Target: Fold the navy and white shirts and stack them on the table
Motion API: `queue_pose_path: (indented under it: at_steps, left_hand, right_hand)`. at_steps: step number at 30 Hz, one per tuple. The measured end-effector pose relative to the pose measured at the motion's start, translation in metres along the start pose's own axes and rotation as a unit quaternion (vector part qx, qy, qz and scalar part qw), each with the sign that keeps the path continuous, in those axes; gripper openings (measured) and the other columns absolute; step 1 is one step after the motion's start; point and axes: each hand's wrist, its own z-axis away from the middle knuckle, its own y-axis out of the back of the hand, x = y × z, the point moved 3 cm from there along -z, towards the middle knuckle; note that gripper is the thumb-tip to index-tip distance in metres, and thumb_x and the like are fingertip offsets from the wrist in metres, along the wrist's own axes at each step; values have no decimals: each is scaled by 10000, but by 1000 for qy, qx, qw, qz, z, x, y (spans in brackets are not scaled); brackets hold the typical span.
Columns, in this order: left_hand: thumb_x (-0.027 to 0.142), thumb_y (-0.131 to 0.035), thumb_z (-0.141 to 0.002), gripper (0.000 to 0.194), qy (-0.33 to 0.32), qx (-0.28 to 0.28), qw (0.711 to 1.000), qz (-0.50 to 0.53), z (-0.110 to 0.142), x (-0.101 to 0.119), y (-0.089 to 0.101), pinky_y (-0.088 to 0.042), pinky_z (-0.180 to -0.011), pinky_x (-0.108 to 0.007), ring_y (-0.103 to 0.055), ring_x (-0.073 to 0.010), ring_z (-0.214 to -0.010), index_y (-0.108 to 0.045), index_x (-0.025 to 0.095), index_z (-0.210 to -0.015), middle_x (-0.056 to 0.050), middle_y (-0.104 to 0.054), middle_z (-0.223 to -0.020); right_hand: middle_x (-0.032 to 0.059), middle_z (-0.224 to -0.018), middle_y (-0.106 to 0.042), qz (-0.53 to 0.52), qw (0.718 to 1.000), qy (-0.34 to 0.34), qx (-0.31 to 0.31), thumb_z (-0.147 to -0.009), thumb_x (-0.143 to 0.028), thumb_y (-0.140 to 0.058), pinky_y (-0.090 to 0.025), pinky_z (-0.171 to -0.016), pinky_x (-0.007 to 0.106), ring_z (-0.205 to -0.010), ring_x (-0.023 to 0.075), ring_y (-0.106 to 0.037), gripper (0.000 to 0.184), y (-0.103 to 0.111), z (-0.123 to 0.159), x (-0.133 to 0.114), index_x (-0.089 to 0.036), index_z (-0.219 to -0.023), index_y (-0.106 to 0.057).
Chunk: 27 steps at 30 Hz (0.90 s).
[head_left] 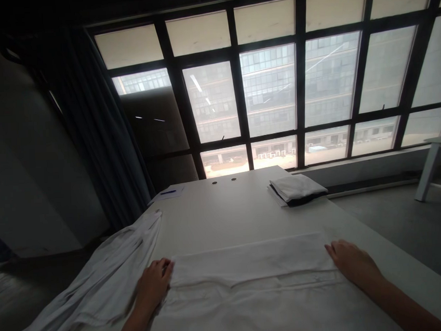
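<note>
A white cloth (253,261) lies spread on the near part of the table, with a flat folded band along its far side and creases below the band. At the left end of that band, my left hand (154,283) is closed on the cloth's edge with bent fingers. My right hand (354,262) grips the right edge, its fingers pressed together near the corner. The thumb sides of both hands partly hide the held edges. What kind of garment or linen this is, I cannot tell.
Another white cloth (115,270) drapes over the left edge of the white table (215,214). A folded white and black bundle (297,188) sits at the far right. A blue pen (168,192) rests on paper at the far left. Windows (268,91) stand behind.
</note>
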Motion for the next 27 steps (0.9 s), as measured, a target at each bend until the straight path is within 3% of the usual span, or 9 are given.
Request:
queue_pose_path:
  at_steps: [8,10,12,14,17,19,21,24,27]
  left_hand:
    - [425,-357,-972,363,31,4,995,-92,11,15,14,-464,-881,-430,-607,-296,-1056,-647,220,-1047,-102,-654,-1128]
    - [383,-398,-962,332,28,36,992,-116,11,19,19,-457,-921,-463,-598,-311,-1083,-649,196,-1074,-122,-655,-1159]
    - [308,-434,-946,314,-17,74,991,-113,11,32,23,-442,-980,-482,-577,-321,-1156,-644,179,-1141,-139,-645,-1231]
    - [264,-449,-948,313,-111,83,988,-71,18,59,25,-433,-1037,-471,-568,-305,-1216,-652,195,-1178,-130,-644,-1281]
    - [321,-508,-964,288,-274,22,961,26,49,119,26,-439,-1093,-442,-580,-266,-1253,-665,268,-1200,-85,-653,-1326]
    - [392,-581,-944,435,-381,-40,920,76,78,161,26,-398,-1156,-446,-491,-262,-1371,-557,314,-1372,-58,-555,-1471]
    - [463,-643,-907,653,-444,-86,887,98,104,192,26,-360,-1191,-469,-436,-271,-1420,-413,311,-1499,-60,-475,-1543]
    - [373,-620,-939,538,-442,-99,885,105,119,215,26,-379,-1181,-484,-491,-255,-1382,-466,328,-1452,-33,-527,-1504]
    - [240,-592,-948,248,-399,-67,907,119,116,220,23,-444,-1129,-464,-593,-232,-1276,-654,333,-1169,11,-664,-1346]
  right_hand:
    - [125,-916,-677,9,1000,16,2,-1018,-403,-363,-470,-714,382,-867,283,-661,381,-16,-1,9,-196,-879,-651]
    - [151,-967,-681,12,1000,4,29,-992,-394,-415,-485,-725,395,-886,296,-659,332,-11,-2,11,-169,-982,-659]
    - [193,-1075,-673,15,997,-8,74,-960,-377,-455,-500,-748,427,-945,328,-651,362,1,-2,8,-128,-1154,-633]
    - [207,-1167,-660,-11,994,9,106,-952,-376,-447,-511,-784,458,-1003,343,-644,417,15,-1,-4,-128,-1246,-607]
    - [169,-1246,-663,-116,983,111,91,-980,-433,-414,-505,-923,473,-1109,317,-635,414,32,8,-40,-193,-1203,-667]
    - [141,-1352,-628,-174,967,179,56,-989,-488,-420,-456,-1045,473,-1234,302,-587,447,35,19,-67,-227,-1251,-670]
    - [111,-1490,-527,-198,955,222,7,-983,-542,-435,-375,-1140,494,-1369,305,-482,529,31,32,-88,-253,-1402,-577]
    - [74,-1613,-341,-202,944,252,-73,-970,-596,-437,-232,-1216,552,-1486,320,-296,678,20,45,-105,-268,-1557,-353]
    - [66,-1634,-277,-196,946,234,-108,-980,-570,-431,-162,-1222,594,-1510,333,-216,670,17,48,-113,-278,-1571,-310]
